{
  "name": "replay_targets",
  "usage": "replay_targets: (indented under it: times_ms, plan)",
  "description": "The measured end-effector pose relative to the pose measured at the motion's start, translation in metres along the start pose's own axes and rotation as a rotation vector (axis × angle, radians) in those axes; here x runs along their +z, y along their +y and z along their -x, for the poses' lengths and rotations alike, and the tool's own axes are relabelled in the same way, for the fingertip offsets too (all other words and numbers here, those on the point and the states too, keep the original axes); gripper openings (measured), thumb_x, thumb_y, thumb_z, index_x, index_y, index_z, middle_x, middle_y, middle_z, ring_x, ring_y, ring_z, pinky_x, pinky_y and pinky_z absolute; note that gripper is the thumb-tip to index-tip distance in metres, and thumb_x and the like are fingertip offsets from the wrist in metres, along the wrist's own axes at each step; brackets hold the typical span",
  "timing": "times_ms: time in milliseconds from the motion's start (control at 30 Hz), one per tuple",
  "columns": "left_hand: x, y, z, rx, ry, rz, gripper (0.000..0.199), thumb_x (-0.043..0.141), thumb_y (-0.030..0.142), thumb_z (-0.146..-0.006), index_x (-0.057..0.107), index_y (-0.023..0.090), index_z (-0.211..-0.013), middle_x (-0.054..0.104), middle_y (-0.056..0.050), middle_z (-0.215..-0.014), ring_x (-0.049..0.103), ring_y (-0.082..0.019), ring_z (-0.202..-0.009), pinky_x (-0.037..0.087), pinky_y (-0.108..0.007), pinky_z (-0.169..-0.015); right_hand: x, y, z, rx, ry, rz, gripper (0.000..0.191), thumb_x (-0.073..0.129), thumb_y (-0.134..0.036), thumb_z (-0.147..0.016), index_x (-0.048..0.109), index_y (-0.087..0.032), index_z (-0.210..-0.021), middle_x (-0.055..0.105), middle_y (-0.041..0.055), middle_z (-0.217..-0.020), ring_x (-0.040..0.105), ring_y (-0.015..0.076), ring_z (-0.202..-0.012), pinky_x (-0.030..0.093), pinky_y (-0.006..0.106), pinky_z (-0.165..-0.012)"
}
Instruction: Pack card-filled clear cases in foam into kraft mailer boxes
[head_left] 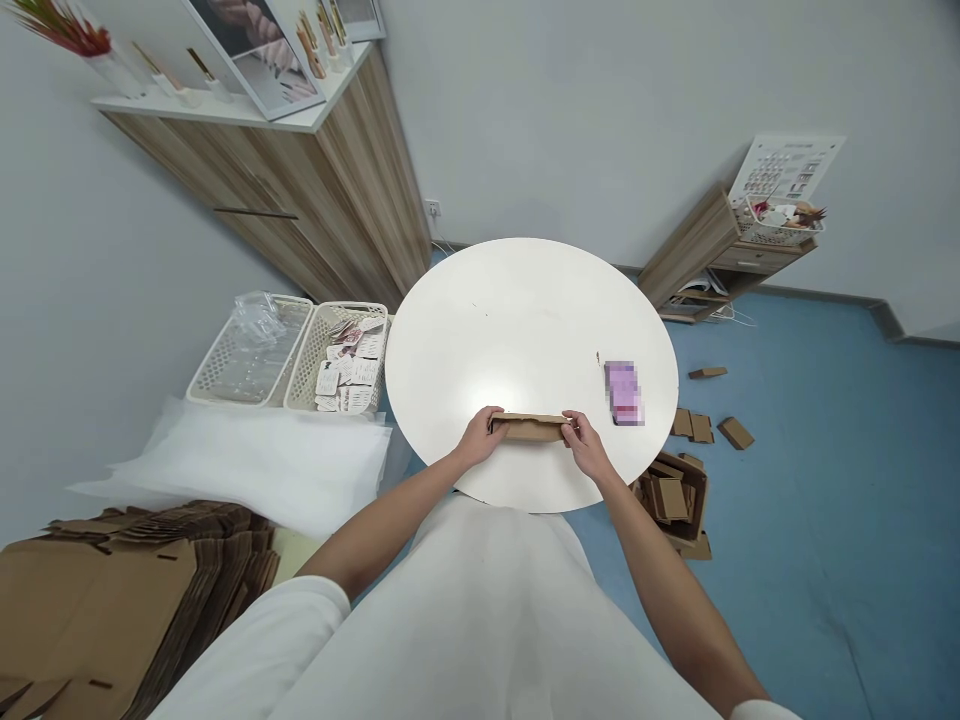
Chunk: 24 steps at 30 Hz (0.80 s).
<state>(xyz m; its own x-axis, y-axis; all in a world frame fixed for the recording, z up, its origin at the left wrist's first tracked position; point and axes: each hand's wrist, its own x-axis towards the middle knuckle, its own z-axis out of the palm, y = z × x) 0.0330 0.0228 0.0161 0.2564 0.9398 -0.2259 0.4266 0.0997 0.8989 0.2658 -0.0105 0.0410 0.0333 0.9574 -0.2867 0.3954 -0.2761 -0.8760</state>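
A brown cardboard box [534, 430], partly folded, is held over the near part of the round white table [517, 310]. My left hand [484, 435] grips its left end, fingers at the top edge and thumb in front. At the opposite end, my right hand [585, 442] pinches the cardboard near the upper corner. The long side facing me shows, while the inside of the box is mostly hidden. To the right of my right hand, a pixelated purple item [624, 392] lies on the tabletop.
Left of the table stand two white baskets, one with plastic bags [259, 320], one with printed cards [349, 370]. White sheets [262, 455] and stacked flat cardboard [97, 610] lie nearer. On the right floor sits a carton of small boxes [671, 500], with loose boxes [736, 433] around. Cabinets stand behind.
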Motion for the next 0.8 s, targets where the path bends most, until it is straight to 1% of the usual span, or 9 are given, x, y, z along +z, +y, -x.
replay_targets:
  times_ms: [133,233,300,433,533,667,800]
  plan:
    - [0.002,-0.001,0.002,-0.003,0.011,-0.031,0.038,0.047,0.038,-0.079,0.045,0.021,-0.112,0.052,-0.006,-0.104,0.051,-0.015,-0.078,0.043,-0.030,-0.069,0.002,-0.002,-0.002,0.005,0.012,0.090,0.045,0.036,-0.047,-0.080,0.044,-0.022,-0.117,0.050,0.0007,-0.077,0.049,0.0141,-0.067,0.041,0.031,-0.068]
    - [0.003,-0.001,0.003,0.007,0.038,-0.054,0.040,0.047,0.038,-0.080,0.042,0.021,-0.116,0.048,-0.007,-0.111,0.050,-0.017,-0.086,0.042,-0.031,-0.075,0.003,-0.003,-0.003,0.004,0.056,0.140,0.047,0.036,-0.049,-0.080,0.047,-0.024,-0.118,0.053,0.0027,-0.083,0.049,0.0162,-0.074,0.041,0.034,-0.073]
    - [0.004,-0.002,0.004,0.005,0.050,-0.071,0.040,0.046,0.038,-0.080,0.041,0.021,-0.117,0.046,-0.008,-0.114,0.049,-0.017,-0.091,0.042,-0.031,-0.077,0.003,-0.002,-0.002,0.005,0.053,0.136,0.049,0.036,-0.051,-0.080,0.047,-0.025,-0.119,0.051,0.0032,-0.084,0.049,0.0170,-0.076,0.041,0.036,-0.076]
    - [0.004,-0.005,0.003,0.033,0.051,-0.081,0.042,0.045,0.038,-0.081,0.040,0.021,-0.119,0.043,-0.009,-0.115,0.047,-0.018,-0.097,0.041,-0.032,-0.081,-0.001,0.003,-0.002,0.046,-0.059,-0.028,0.053,0.030,-0.054,-0.081,0.043,-0.026,-0.124,0.048,0.0036,-0.088,0.051,0.0152,-0.072,0.044,0.035,-0.074]
    - [0.004,-0.008,0.002,0.066,0.050,-0.092,0.043,0.045,0.037,-0.082,0.038,0.021,-0.121,0.040,-0.009,-0.115,0.046,-0.018,-0.099,0.040,-0.032,-0.083,-0.004,0.005,-0.003,0.071,-0.079,-0.104,0.054,0.034,-0.056,-0.079,0.046,-0.026,-0.122,0.047,0.0037,-0.090,0.051,0.0145,-0.072,0.045,0.033,-0.071]
    - [0.003,-0.006,0.002,0.027,0.079,-0.152,0.048,0.045,0.040,-0.081,0.036,0.021,-0.124,0.037,-0.009,-0.110,0.047,-0.017,-0.094,0.041,-0.031,-0.080,-0.006,0.004,-0.005,0.115,-0.101,-0.233,0.053,0.044,-0.054,-0.075,0.046,-0.028,-0.121,0.050,0.0017,-0.084,0.050,0.0135,-0.071,0.044,0.032,-0.068]
    - [0.000,0.002,0.003,0.011,0.110,-0.213,0.054,0.048,0.041,-0.079,0.033,0.020,-0.127,0.041,-0.007,-0.099,0.048,-0.017,-0.087,0.042,-0.031,-0.074,-0.006,0.005,-0.006,0.131,-0.119,-0.333,0.051,0.048,-0.052,-0.073,0.049,-0.028,-0.118,0.048,-0.0006,-0.076,0.048,0.0119,-0.066,0.043,0.031,-0.066]
